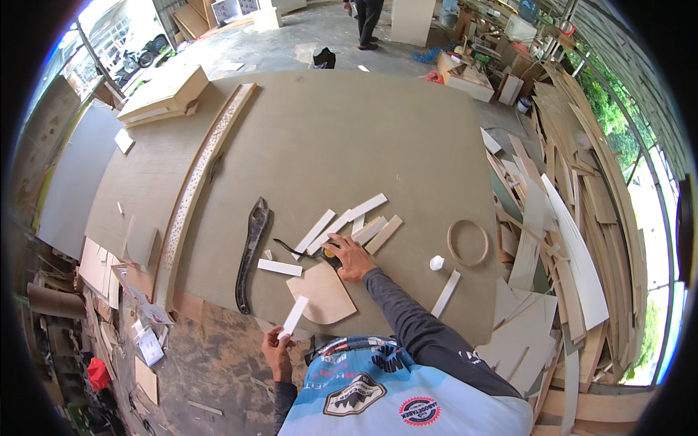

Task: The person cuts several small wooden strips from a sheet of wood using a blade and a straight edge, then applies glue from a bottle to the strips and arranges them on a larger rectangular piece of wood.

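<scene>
My left hand (277, 354) is closed around the lower end of a short white strip (294, 317), just off the near edge of the worktable. The strip's far end overlaps a thin wooden piece (324, 293) with a rounded near edge. My right hand (352, 260) reaches across the table, its fingers curled over a black-and-yellow tape measure (331, 255) with a dark strap trailing left. The hand partly hides the tape measure. Several white and wood-edged strips (372, 230) lie fanned out beyond that hand. Another white strip (280, 268) rests to its left.
A long black curved tool (251, 254) lies left of the strips. On the right are a round wooden ring (468, 243), a small white bottle (436, 263) and a white strip (446, 293). A long board (207, 163) crosses the table's left side. Offcuts (538, 218) pile beyond the right edge.
</scene>
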Motion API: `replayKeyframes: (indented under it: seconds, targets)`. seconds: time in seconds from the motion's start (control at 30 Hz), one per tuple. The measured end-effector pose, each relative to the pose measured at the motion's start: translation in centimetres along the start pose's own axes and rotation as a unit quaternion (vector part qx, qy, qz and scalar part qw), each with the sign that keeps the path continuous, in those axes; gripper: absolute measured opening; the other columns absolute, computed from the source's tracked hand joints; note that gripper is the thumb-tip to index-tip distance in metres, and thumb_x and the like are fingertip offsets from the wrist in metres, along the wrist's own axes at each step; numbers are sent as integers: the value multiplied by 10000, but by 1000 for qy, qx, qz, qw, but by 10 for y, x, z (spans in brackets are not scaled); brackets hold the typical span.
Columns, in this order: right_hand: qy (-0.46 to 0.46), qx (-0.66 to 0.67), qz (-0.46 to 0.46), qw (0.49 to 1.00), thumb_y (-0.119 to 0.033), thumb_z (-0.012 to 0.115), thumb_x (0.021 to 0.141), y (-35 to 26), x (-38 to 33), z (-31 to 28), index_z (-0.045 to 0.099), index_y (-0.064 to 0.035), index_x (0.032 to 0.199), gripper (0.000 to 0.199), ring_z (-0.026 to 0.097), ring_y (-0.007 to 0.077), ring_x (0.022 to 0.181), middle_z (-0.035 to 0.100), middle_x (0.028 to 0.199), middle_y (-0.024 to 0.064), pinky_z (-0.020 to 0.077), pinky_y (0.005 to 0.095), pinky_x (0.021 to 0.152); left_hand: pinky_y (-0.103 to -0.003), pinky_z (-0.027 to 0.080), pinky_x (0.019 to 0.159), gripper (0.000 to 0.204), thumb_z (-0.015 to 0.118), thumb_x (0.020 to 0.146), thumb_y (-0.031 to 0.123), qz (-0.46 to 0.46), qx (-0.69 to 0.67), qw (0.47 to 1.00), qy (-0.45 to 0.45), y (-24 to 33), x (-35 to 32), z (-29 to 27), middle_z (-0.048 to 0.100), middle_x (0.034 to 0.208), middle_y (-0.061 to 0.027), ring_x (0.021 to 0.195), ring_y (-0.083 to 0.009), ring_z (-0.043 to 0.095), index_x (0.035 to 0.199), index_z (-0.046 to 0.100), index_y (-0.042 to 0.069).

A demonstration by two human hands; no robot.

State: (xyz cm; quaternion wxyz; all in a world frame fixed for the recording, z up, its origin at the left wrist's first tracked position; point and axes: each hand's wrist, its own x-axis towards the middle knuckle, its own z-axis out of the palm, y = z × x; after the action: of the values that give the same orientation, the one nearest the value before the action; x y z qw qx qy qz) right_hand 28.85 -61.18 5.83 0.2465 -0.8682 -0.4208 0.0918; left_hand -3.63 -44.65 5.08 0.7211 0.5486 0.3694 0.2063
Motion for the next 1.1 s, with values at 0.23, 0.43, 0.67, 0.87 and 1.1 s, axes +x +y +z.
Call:
replayKeyframes:
  seconds: [0.23, 0.43, 0.67, 0.87, 1.1]
  targets:
    - [230, 117, 1, 966, -38, 614, 754, -17, -47, 9, 568, -23, 1318, 566, 587, 347, 1169, 550, 1332, 193, 494, 429, 1007, -244, 472, 722, 355, 705, 916, 66, 38, -4, 998, -47, 27, 5, 18, 681, 927, -67, 801, -111, 620, 1249, 615, -18]
    - [426, 304, 286, 803, -90, 681, 828, 27, -182, 20, 653, -55, 1022, 199, 575, 105, 749, 608, 922, 13, 494, 278, 661, -249, 493, 741, 349, 668, 938, 11, -11, 51, 986, -157, 32, 4, 67, 690, 905, -69, 819, -122, 640, 1280, 610, -18]
    - [446, 68, 334, 828, -49, 798, 747, 82, -215, -38, 558, -40, 1283, 587, 600, 269, 998, 543, 1244, 135, 524, 369, 777, -253, 492, 701, 320, 672, 937, -2, -26, 2, 992, -126, -7, 22, 60, 686, 890, -72, 798, -139, 659, 1250, 608, -29]
    - [364, 90, 320, 870, -133, 792, 817, 120, -192, -21, 615, 16, 1208, 455, 638, 318, 1018, 624, 1132, 151, 519, 437, 851, -266, 511, 699, 283, 673, 974, 62, -18, -4, 996, -83, -13, 49, 30, 716, 976, -105, 831, -163, 694, 1231, 620, -43]
    - [361, 147, 279, 878, -230, 766, 890, 110, -187, -8, 638, 27, 1127, 373, 664, 246, 876, 665, 1012, 134, 523, 366, 778, -250, 520, 705, 280, 667, 980, 51, -11, 32, 991, -126, -15, 41, 24, 673, 936, -40, 803, -131, 692, 1250, 675, -23]
